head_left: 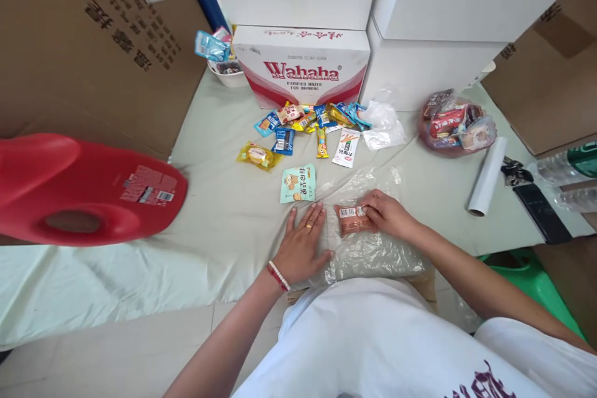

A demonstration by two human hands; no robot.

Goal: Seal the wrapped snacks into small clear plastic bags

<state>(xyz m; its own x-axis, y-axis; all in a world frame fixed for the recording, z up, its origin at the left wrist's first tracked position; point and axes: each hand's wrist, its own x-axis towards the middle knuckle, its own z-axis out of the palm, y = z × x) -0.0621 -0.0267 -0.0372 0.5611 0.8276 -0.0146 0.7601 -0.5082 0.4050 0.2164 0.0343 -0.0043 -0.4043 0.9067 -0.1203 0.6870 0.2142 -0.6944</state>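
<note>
**Right hand (381,214) pinched brown packet (353,221) at clear bag (373,259)**

The packet lay right of centre frame, inside or atop the bag, unclear which. The left hand (301,249) spread flat, gripping nothing. Upper left, a white tub (233,80) contained snack packets (212,46); upper right, a reddish bowl (425,134) held wrapped snacks (448,123).

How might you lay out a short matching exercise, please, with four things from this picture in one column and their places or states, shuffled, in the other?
Column one:
1. Left hand
2. Right hand
3. Wahaha box
4. Red container

Column two:
A. Behind the pile of snack packets
B. Fingers on the right end of a small brown packet
C. At the left edge of the picture
D. Palm down, fingers spread, with a ring on one finger

Right pairs: 1-D, 2-B, 3-A, 4-C.
</note>
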